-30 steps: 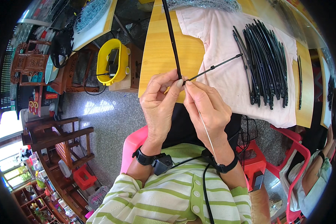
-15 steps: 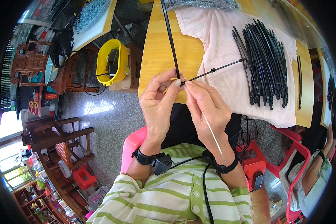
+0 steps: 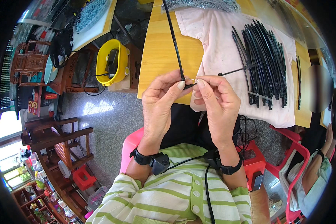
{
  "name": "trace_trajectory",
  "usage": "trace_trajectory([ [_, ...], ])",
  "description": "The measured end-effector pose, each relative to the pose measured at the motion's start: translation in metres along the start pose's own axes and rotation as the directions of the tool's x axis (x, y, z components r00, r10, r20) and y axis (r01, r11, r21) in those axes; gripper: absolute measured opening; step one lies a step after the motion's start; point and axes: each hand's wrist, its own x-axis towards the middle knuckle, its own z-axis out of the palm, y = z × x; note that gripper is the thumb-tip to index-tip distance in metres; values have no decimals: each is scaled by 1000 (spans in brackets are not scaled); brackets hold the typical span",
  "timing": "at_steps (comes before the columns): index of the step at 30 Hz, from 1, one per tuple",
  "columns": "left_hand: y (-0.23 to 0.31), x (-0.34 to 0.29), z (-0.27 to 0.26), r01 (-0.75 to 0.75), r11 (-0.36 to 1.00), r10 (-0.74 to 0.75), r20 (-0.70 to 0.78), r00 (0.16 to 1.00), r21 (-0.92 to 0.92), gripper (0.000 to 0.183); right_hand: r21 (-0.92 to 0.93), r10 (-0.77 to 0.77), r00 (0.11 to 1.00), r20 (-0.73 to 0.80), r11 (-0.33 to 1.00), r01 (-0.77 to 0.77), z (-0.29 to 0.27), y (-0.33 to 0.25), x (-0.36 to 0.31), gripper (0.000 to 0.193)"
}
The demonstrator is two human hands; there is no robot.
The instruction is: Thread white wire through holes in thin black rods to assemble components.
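My left hand (image 3: 158, 100) pinches the lower end of a long, thin black rod (image 3: 175, 41) between thumb and fingers. The rod slants up past the table's far edge. A short black piece (image 3: 189, 86) joins at its lower end, running towards the right hand. My right hand (image 3: 220, 104) has thumb and forefinger closed on the tip of a fine, light wire (image 3: 190, 78) that spans to the rod. Beyond its fingers a thin black arm with a small knob (image 3: 235, 70) sticks out to the right. A pale, thin strip (image 3: 260, 95) shows blurred right of that hand.
A pile of black rods (image 3: 267, 65) lies on a pale pink cloth (image 3: 224, 44) over the wooden table (image 3: 168, 44). One more rod (image 3: 299, 82) lies at the right. A yellow bucket (image 3: 123, 67) stands left. Another person's arm (image 3: 313, 168) is at the far right.
My right hand has turned and moved right, away from the left, and the fine wire now spans the gap. The pale strip, earlier pointing down along the right wrist, now points right.
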Motion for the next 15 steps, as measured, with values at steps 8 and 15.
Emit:
trace_trajectory([
  [8,3,-3,-5,94,995,-93,61,994,-21,27,12,147,986,75,989,-148,-10,-8,0,14],
  [15,1,1,-5,166,983,-158,97,983,-79,27,37,142,988,68,989,-144,-10,-4,7,13],
])
